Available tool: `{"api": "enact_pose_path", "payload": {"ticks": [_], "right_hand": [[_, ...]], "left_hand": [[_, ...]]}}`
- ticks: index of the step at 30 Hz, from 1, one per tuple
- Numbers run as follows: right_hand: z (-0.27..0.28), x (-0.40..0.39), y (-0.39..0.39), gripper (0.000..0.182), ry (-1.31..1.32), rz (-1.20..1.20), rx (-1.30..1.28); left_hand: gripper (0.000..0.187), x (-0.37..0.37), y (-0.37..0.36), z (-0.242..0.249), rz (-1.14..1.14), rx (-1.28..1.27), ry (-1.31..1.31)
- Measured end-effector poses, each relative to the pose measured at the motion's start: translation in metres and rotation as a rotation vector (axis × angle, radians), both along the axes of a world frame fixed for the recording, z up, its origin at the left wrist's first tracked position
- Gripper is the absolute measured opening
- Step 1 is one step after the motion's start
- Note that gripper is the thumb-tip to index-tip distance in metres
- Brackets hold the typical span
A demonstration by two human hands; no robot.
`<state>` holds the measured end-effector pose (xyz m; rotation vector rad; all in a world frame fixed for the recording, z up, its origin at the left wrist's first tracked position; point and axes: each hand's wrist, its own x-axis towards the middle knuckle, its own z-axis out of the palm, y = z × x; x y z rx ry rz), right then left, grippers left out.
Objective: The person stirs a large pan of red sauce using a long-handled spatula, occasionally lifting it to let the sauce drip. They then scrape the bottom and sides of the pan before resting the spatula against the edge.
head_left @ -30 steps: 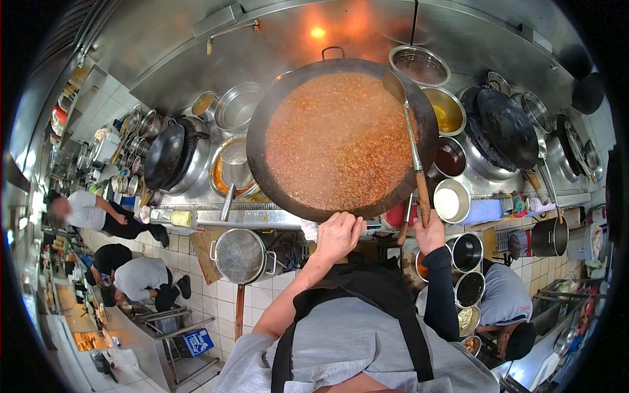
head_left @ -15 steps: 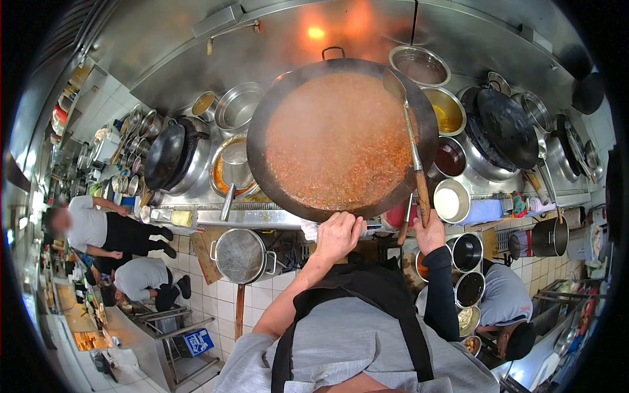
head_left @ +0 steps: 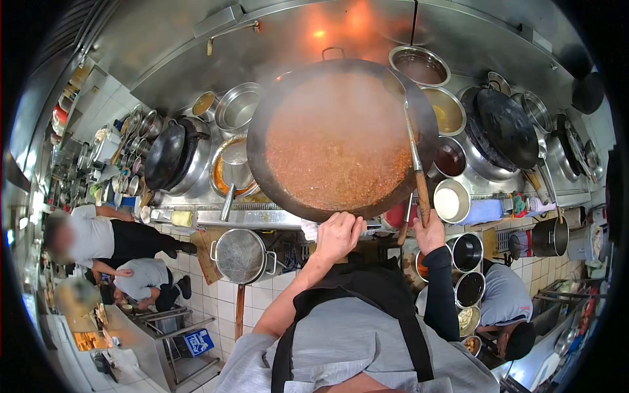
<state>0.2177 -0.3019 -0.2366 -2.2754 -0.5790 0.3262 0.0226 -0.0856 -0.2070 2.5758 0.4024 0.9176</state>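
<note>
A very large dark wok (head_left: 255, 154) holds a reddish-brown, chunky stew (head_left: 341, 157), with steam over its far part. My left hand (head_left: 339, 234) is closed at the wok's near edge; the fingers hide what part they grip, and a pale cloth (head_left: 309, 229) lies beside them. In my right hand (head_left: 429, 232) is the wooden handle of a long ladle (head_left: 413, 141). Its metal shaft crosses the wok's right rim, and its head, blurred by steam, lies against the inner right wall.
Right of the wok stand a pot of yellow liquid (head_left: 445, 111), a pot of dark sauce (head_left: 451, 157) and another wok (head_left: 508, 128). At left are a steel bowl (head_left: 237, 106) and a lidded pot (head_left: 240, 255). A co-worker (head_left: 504, 298) bends at lower right; others are at left.
Steam has thickened and spread over the wok. Both my hands and the ladle have stayed in place. At far left, the standing co-worker has shifted, and another person's head has come into view below.
</note>
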Motion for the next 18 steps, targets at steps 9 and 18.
{"api": "enact_pose_path", "payload": {"ticks": [9,18], "right_hand": [[-0.0029,0.0009,-0.0003,0.031,-0.032,0.001,-0.003],[0.0003,0.0001,0.0003,0.03,-0.017,-0.008,-0.02]], "left_hand": [[0.027,0.0,-0.0005,0.0008,0.01,0.001,0.016],[0.028,-0.0004,0.0,0.0034,0.002,-0.002,0.013]]}}
